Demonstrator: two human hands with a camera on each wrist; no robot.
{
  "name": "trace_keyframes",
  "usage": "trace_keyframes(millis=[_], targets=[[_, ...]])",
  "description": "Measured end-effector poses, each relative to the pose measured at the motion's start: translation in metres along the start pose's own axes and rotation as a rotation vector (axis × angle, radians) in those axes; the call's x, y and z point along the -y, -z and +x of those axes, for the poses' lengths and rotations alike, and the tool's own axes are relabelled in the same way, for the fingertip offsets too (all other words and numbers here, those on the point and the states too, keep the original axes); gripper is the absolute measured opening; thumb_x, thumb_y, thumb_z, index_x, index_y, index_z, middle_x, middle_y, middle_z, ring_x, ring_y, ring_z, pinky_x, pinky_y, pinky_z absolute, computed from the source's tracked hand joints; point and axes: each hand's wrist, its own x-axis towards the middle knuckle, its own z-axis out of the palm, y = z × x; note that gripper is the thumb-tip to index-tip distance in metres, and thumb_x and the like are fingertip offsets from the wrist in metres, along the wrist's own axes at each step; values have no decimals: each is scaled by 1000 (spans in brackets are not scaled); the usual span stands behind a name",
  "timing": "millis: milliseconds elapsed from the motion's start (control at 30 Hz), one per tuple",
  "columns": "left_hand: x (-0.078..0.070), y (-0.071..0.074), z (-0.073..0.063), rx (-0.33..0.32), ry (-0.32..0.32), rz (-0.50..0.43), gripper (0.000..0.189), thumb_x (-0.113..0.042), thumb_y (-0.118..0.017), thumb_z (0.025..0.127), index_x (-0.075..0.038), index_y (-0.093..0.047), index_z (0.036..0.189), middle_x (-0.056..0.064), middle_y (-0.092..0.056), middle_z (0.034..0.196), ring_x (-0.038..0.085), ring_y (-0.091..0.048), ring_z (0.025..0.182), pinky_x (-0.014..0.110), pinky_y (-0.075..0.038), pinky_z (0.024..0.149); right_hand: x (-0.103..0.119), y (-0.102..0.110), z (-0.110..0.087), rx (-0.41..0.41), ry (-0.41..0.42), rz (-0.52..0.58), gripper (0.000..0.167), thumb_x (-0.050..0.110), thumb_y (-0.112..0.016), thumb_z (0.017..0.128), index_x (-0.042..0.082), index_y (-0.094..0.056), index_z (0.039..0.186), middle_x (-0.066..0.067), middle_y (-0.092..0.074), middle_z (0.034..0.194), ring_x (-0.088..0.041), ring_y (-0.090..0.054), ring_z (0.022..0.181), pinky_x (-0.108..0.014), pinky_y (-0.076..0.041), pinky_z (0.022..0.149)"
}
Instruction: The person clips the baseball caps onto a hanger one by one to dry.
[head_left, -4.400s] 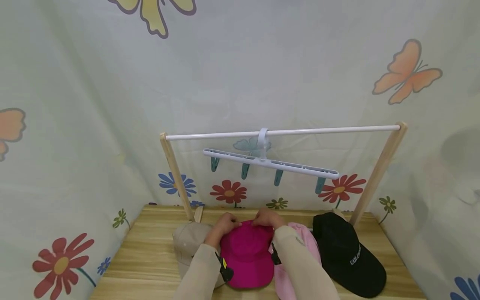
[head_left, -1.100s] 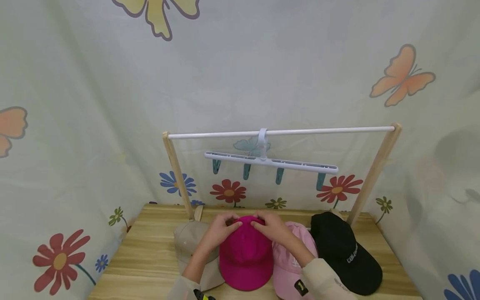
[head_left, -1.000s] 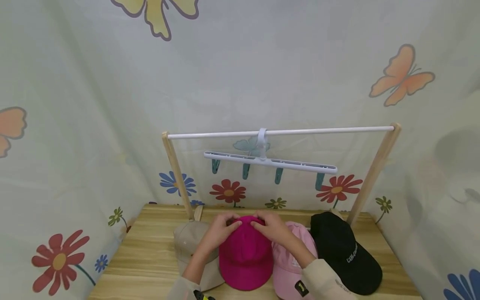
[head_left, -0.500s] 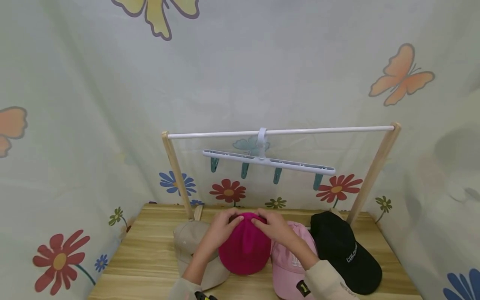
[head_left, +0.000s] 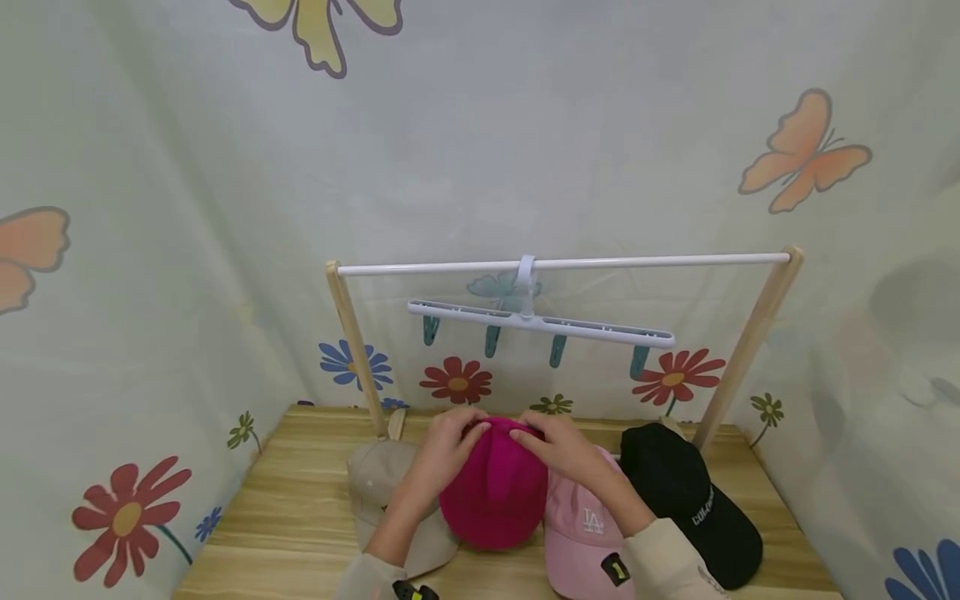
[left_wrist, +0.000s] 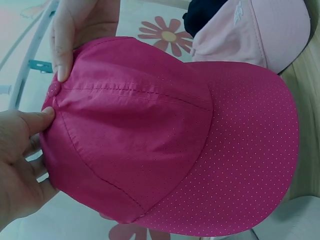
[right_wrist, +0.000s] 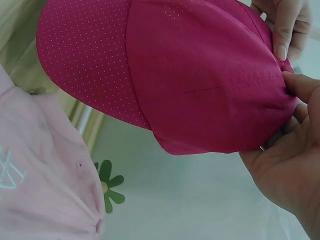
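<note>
Both hands hold a magenta baseball cap [head_left: 495, 492] by the top of its crown, near the button. The left hand [head_left: 441, 450] grips the crown's left side, thumb on the front and fingers behind. On the other side the right hand [head_left: 562, 450] pinches it the same way, its thumb close to the other thumb. In the left wrist view the dotted brim [left_wrist: 255, 150] of the cap points away from the hands. From the right wrist, the cap looks lifted off the table, with the backdrop visible beneath it. Some fingers are hidden behind the fabric.
A beige cap [head_left: 382, 479] lies to the left, a pink cap [head_left: 581, 542] and a black cap [head_left: 675, 492] to the right, on a wooden table [head_left: 277, 517]. Behind, a white clip hanger [head_left: 540, 323] with several teal clips hangs from a rack's white rod [head_left: 637, 262].
Earlier the magenta cap lay on the table with its brim towards the person. The hands have shifted their grip to the crown top and raised it; the brim has tipped out of the head view.
</note>
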Motion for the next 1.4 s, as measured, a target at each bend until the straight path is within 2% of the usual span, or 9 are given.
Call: trace_keyframes(millis=[233, 433, 533, 633, 767, 833, 1033, 1400], targets=[[-7, -1, 2, -7, -26, 50, 7, -15, -66, 100, -14, -72, 103, -3, -71, 96, 10, -65, 87, 28, -56, 76, 2, 8, -4, 24, -23, 54, 8, 22, -64, 101, 14, -67, 99, 1, -67, 82, -12, -61, 68, -23, -54, 62], [-14, -3, 4, -21, -40, 138, 8, -21, -66, 100, -19, -72, 105, -6, -71, 98, 10, -66, 88, 29, -57, 77, 2, 3, -5, -29, -17, 0, 12, 24, -68, 99, 12, -65, 99, 4, -63, 78, -7, -55, 64, -22, -51, 58], [-17, -6, 8, -21, -50, 162, 9, -22, -65, 100, -20, -72, 106, -7, -71, 99, 10, -67, 89, 30, -57, 77, 3, 0, -5, -91, -74, -17, 20, 27, -70, 98, 10, -66, 106, 1, -67, 86, -8, -59, 70, -22, -53, 62], [-21, -7, 11, -17, -60, 166, 10, -22, -65, 100, -19, -72, 106, -6, -71, 100, 11, -68, 89, 31, -58, 77, 4, 0, -6, -145, -131, 6, 30, 27, -72, 96, 7, -65, 117, -4, -70, 101, -12, -64, 83, -27, -58, 72], [-25, -8, 14, -7, -67, 171, 9, -20, -66, 99, -19, -72, 106, -4, -71, 99, 12, -68, 87, 31, -58, 76, 4, 4, -7, -166, -130, 6, 36, 27, -75, 94, 11, -64, 124, -4, -68, 113, -18, -65, 97, -33, -59, 81], [-26, -9, 14, -2, -71, 170, 9, -19, -67, 99, -18, -72, 106, -4, -71, 98, 11, -68, 87, 31, -58, 76, 4, 6, -8, -153, -108, -1, 32, 27, -74, 95, 13, -66, 122, -2, -68, 112, -17, -65, 97, -31, -59, 81], [-29, -14, 17, 29, -55, 162, 11, -20, -65, 100, -18, -73, 106, -5, -72, 99, 10, -67, 88, 29, -58, 77, 4, 13, -11, -146, -87, -15, 18, 26, -72, 96, 15, -71, 110, 2, -70, 97, -12, -62, 81, -22, -55, 70], [-34, -22, 22, 32, -44, 116, 11, -21, -66, 100, -17, -74, 106, -4, -72, 98, 9, -67, 88, 28, -57, 78, -1, 22, -22, -141, -109, -3, 13, 23, -74, 94, 18, -72, 106, 4, -70, 95, -10, -62, 76, -21, -57, 69]])
